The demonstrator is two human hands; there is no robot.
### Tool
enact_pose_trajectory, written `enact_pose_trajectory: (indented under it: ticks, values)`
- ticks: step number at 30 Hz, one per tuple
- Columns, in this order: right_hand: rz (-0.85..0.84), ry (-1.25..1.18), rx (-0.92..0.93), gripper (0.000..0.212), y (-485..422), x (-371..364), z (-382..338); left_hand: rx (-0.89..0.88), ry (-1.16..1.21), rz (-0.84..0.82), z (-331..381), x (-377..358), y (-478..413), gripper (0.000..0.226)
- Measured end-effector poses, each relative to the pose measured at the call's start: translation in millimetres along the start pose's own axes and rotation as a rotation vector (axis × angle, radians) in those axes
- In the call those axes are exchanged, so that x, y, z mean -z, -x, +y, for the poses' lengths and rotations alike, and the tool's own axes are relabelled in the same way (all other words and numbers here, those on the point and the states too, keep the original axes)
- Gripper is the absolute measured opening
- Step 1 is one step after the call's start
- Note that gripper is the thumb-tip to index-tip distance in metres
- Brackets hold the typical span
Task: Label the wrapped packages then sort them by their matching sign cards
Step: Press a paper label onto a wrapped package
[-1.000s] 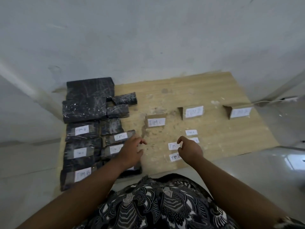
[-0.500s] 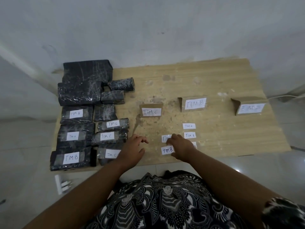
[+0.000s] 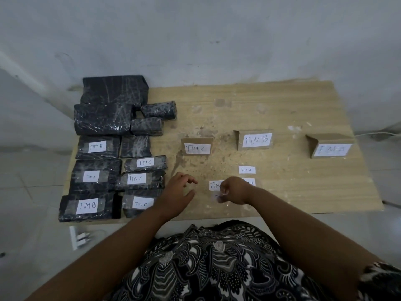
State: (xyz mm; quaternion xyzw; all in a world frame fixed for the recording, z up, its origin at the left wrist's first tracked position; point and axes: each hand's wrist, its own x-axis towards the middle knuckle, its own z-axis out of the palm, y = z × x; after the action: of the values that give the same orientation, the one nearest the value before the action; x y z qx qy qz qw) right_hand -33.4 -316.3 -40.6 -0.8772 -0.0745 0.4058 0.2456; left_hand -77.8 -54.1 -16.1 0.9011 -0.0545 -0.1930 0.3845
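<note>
Black wrapped packages lie at the left of the wooden board (image 3: pixel 282 105). Several carry white labels, such as TIM B (image 3: pixel 86 206), TIM A (image 3: pixel 93 176) and TIM C (image 3: pixel 136 179). Several at the back, like the large package (image 3: pixel 115 90), are bare. Three cardboard sign cards stand in a row: TIM C (image 3: pixel 197 147), TIM B (image 3: pixel 256 140), and one with blurred writing (image 3: pixel 332 148). Loose paper labels (image 3: pixel 246 169) lie near the front. My right hand (image 3: pixel 235 190) pinches a blurred label just above the board. My left hand (image 3: pixel 178 192) hovers open beside the packages.
A white plug-like item (image 3: pixel 79 236) lies on the tiled floor off the board's front left corner. A white cable (image 3: pixel 379 134) runs along the floor at the right. A grey wall stands right behind the board. My patterned clothing fills the bottom of the view.
My right hand went from resting on the front loose label to pinching it, and that label now looks blurred and raised. My left hand stays in about the same place. The view tilted down.
</note>
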Motion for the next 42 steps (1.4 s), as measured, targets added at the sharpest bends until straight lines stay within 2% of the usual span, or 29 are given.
enact_pose_trajectory:
  ticks: [2,5,8,11,14,21,25,30,33,37,42]
  values:
    - [0.051,-0.134,0.019,0.038,0.8,14.4,-10.7,-0.006,0.044,0.005,4.8,4.4,-4.9,0.026]
    - [0.069,-0.221,0.073,0.028,1.4,30.5,-37.3,0.021,0.136,-0.016,10.1,14.1,-11.5,0.046]
    - [0.103,-0.252,0.097,0.026,0.0,33.5,-67.2,-0.018,0.141,0.050,9.2,28.7,-14.1,0.031]
    - [0.146,-0.305,0.116,0.028,-3.1,29.7,-88.6,0.016,0.132,0.137,5.1,52.0,-17.7,0.020]
    - [0.204,-0.412,0.086,0.031,-7.5,25.5,-114.3,0.068,0.121,0.175,-5.9,85.5,-16.6,0.018]
    - [0.317,-0.612,0.030,0.018,-21.1,16.7,-195.0,0.144,0.250,0.256,-50.4,162.0,0.0,0.015]
    - [0.384,-0.685,-0.028,0.013,-33.2,4.4,-238.0,0.195,0.341,0.254,-77.3,192.3,14.1,0.023]
    - [0.408,-0.717,-0.044,0.006,-40.8,-15.9,-279.6,0.247,0.423,0.258,-112.1,216.1,28.0,0.029]
    - [0.399,-0.664,-0.073,0.010,-48.9,-29.3,-293.7,0.271,0.462,0.261,-130.1,219.2,29.6,0.027]
    - [0.383,-0.663,-0.132,0.013,-55.8,-39.0,-296.6,0.298,0.519,0.262,-145.2,214.3,24.0,0.019]
    - [0.306,-0.732,-0.104,0.011,-55.5,-25.0,-292.8,0.300,0.541,0.257,-136.9,213.0,12.4,0.017]
